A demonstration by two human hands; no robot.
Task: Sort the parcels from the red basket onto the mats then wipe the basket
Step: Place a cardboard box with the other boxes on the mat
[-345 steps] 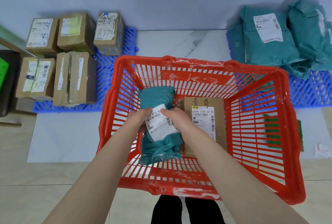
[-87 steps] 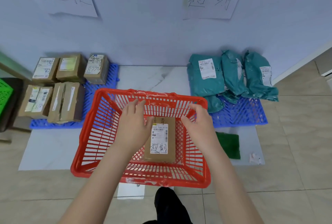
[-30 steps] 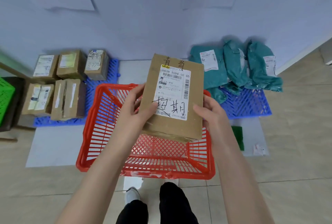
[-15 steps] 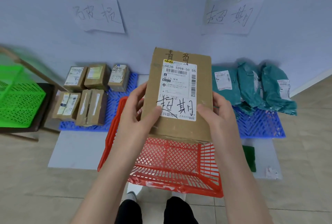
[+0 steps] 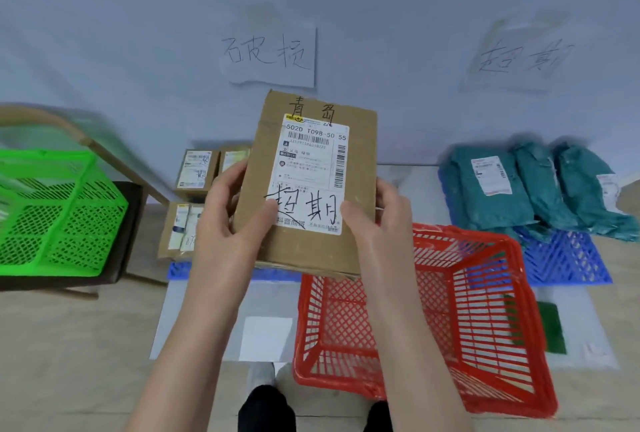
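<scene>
Left hand (image 5: 230, 224) grips the left edge of a box (image 5: 311, 161), thumb pressed on its label; the right hand (image 5: 377, 224) grips the right edge the same way. The box is held up, label toward the camera, over the far left corner of the red basket (image 5: 460, 233). At far left a green basket (image 5: 59, 210) sits tilted. Cartons (image 5: 195, 168) lie on the left mat (image 5: 178, 270), partly hidden behind the left hand. The red basket stands on the floor right of centre. Beyond it, teal bags (image 5: 491, 196) lie on the right mat (image 5: 568, 258), and a green cloth (image 5: 554, 331) lies just beside the basket.
</scene>
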